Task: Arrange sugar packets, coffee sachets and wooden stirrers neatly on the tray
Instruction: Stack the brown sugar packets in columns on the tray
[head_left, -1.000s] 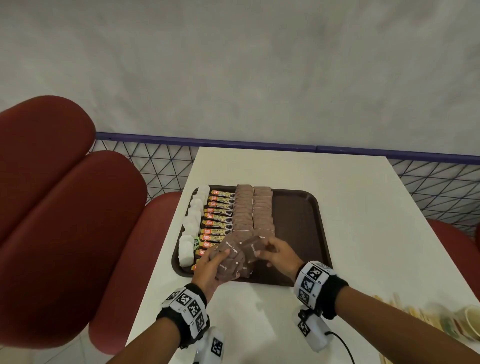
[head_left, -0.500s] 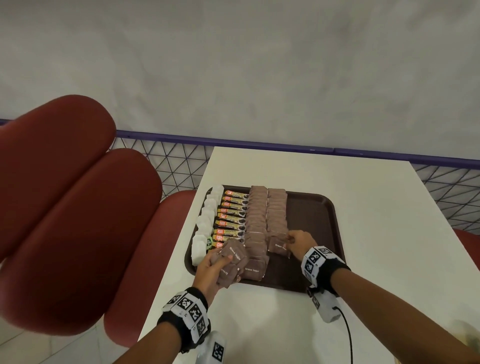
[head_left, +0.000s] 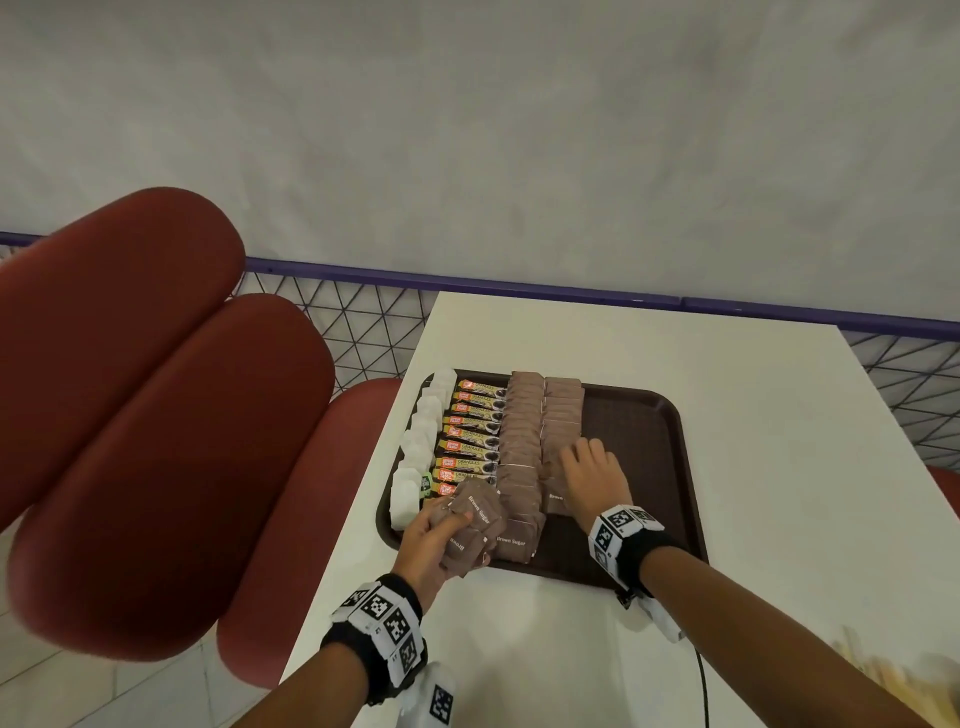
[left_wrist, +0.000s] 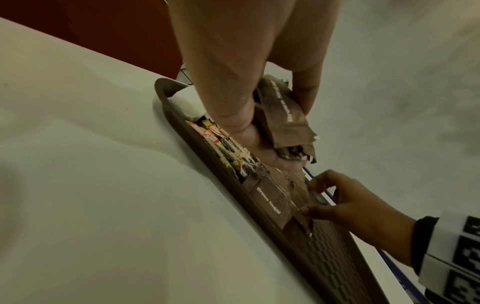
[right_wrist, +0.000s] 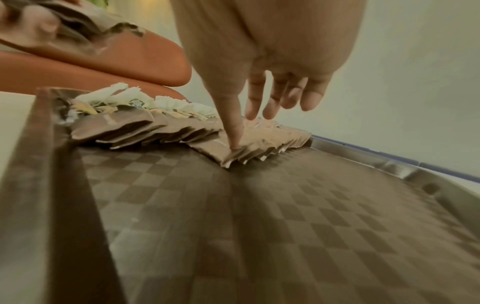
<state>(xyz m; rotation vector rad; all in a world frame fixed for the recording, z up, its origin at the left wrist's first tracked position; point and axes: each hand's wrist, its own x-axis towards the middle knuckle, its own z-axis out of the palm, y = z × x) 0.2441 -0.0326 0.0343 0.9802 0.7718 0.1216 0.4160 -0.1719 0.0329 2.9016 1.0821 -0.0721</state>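
Right hand (head_left: 592, 475) flat atop tray's (head_left: 654, 467) brown sugar packets (head_left: 563, 410)

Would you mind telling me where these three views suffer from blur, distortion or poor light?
Head view: sharp on the tray, wide-angle bending at the red seats, smeared blur at the lower right corner. Left wrist view: dim and yellowish, the left hand looms large, yet "Brown Sugar" on the packets it grips stays readable. Right wrist view: soft overall, the near tray rim and upper left corner blurred.

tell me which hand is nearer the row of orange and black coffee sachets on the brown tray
Left. The left hand, gripping brown sugar packets, is at the near end of the coffee sachets; the right hand rests two sugar rows away.
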